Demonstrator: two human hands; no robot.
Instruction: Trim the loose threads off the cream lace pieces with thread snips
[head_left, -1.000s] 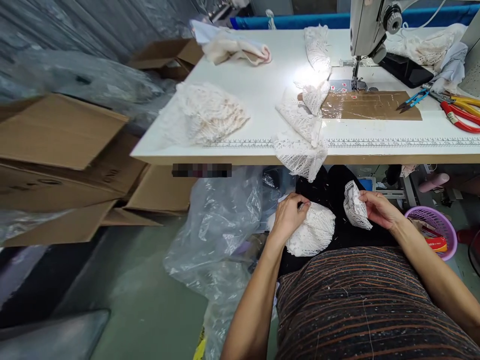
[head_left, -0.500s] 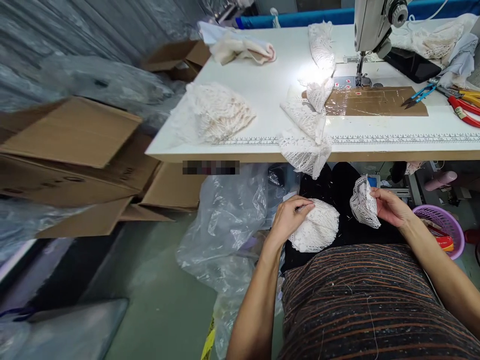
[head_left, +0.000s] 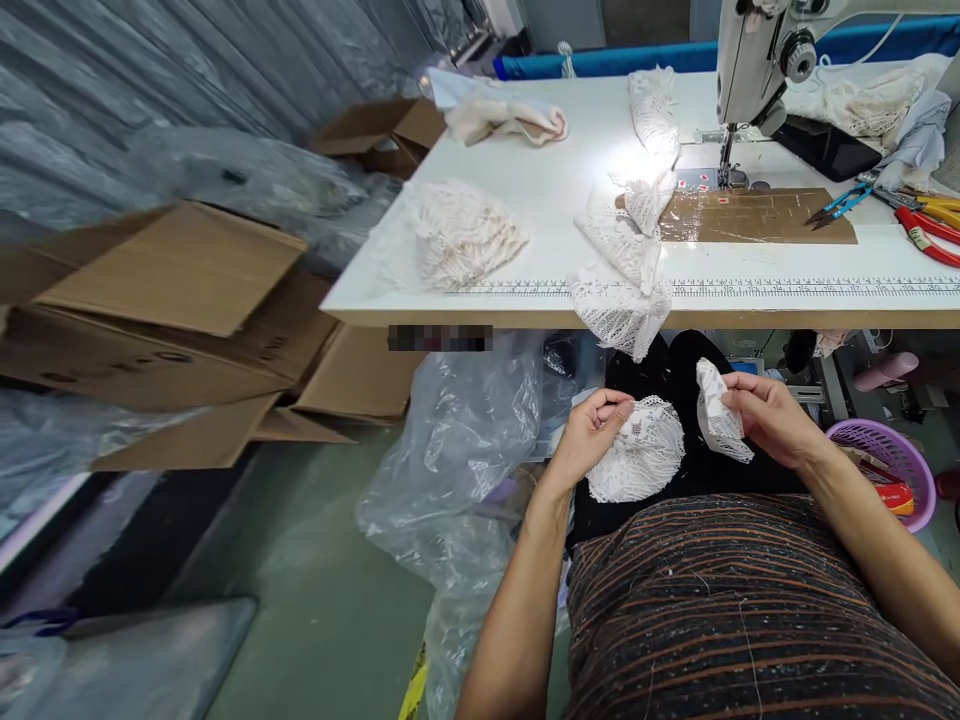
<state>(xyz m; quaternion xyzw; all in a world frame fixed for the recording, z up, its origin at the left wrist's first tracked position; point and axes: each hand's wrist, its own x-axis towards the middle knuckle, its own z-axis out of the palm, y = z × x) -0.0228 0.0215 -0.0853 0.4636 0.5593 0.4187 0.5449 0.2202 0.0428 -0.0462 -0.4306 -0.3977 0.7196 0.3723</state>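
Both forearms reach forward from the body, elbows bent, so that the hands meet low over the lap, below the front edge of the sewing table. The left hand is turned palm inward with its fingers curled tight, thumb and fingertips pinching the upper left edge of a stack of white lace that rests on the dark cloth of the lap. The right hand, just beside it and slightly higher, is closed around a small lace piece, which stands up out of the grip and hangs a little past the fingers; the two lace bundles are near each other but apart. A lace strip droops over the table edge directly above the hands. Farther up the table lie a cream lace pile, a taped brown cardboard sheet under the sewing machine, and blue thread snips. A clear plastic bag slumps on the floor left of the left forearm, and a purple basket sits beyond the right wrist.
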